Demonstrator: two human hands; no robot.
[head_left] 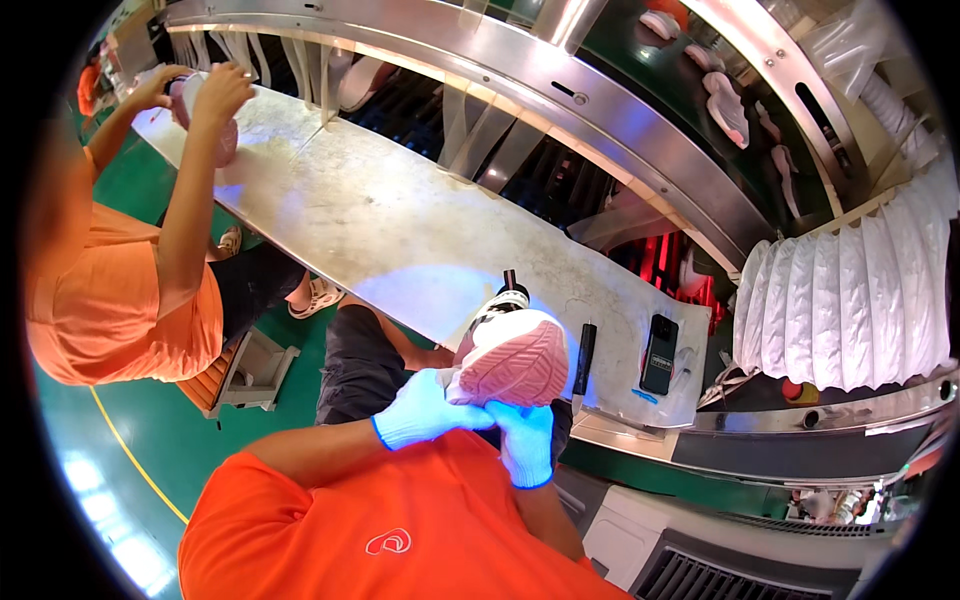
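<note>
A shoe with a pink grooved sole and a white midsole is held over the near edge of the worktable, in front of my chest. Its sole is turned upward. My left hand, in a light glove, closes round the left end of the shoe. My right hand, gloved as well, grips the shoe's near side, its thumb close to the left one. Just beyond the shoe is a small black-tipped piece whose kind I cannot make out. Blue light falls on the gloves and table.
On the long pale worktable lie a black stick-like tool and a dark phone. A co-worker at the left handles another shoe. Behind runs a metal machine with hanging clear strips; a white ribbed duct stands right.
</note>
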